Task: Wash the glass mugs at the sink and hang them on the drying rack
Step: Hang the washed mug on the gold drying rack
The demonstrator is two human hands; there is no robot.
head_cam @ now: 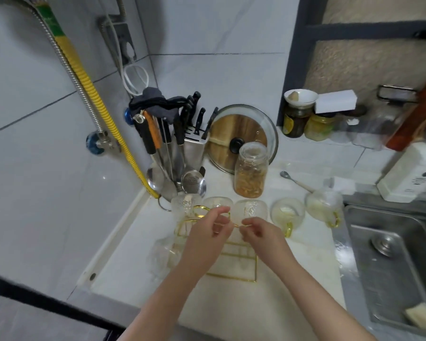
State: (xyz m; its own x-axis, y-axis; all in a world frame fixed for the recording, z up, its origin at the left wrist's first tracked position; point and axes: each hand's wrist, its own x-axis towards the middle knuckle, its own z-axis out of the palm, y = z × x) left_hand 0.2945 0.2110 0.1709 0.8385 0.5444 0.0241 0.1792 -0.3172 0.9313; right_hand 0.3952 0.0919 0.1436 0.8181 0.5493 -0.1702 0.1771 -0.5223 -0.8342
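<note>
Drying rack [231, 257] half behind hands

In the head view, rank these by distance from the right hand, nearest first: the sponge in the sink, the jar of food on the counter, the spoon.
From the right hand:
1. Jar of food, behind the hand.
2. Spoon, back right.
3. Sponge, far right in the sink.

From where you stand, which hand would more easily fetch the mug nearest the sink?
Probably the right hand. That mug stands on the counter to its right, close by the sink, while the left hand would have to cross over the gold rack.
</note>
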